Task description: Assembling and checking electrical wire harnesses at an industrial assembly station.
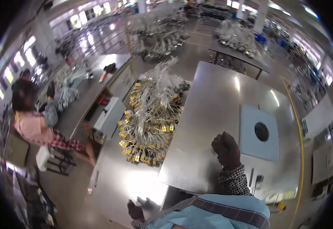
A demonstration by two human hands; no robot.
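Note:
My right hand [226,150], in a dark glove with a checked sleeve, is held over the metal tabletop [197,126], left of a light-blue square panel [246,141] with a dark round opening. Its fingers are curled in and nothing shows in them. Low in the picture, my left hand [135,210], also dark-gloved, is over the bright lower part of the left metal table [113,191]. Its fingers show too small and dark to tell how they are held. Ahead of it lies a large heap of cable bundles [147,118] with pale wires and yellow ends.
At left, a person in a pink top [32,126] sits at another bench [82,110] holding pale cable bundles [68,97]. A white box-shaped device [107,114] stands beside the heap. Farther off are more cable piles [158,34]. A small dark bar [251,175] lies right of my sleeve.

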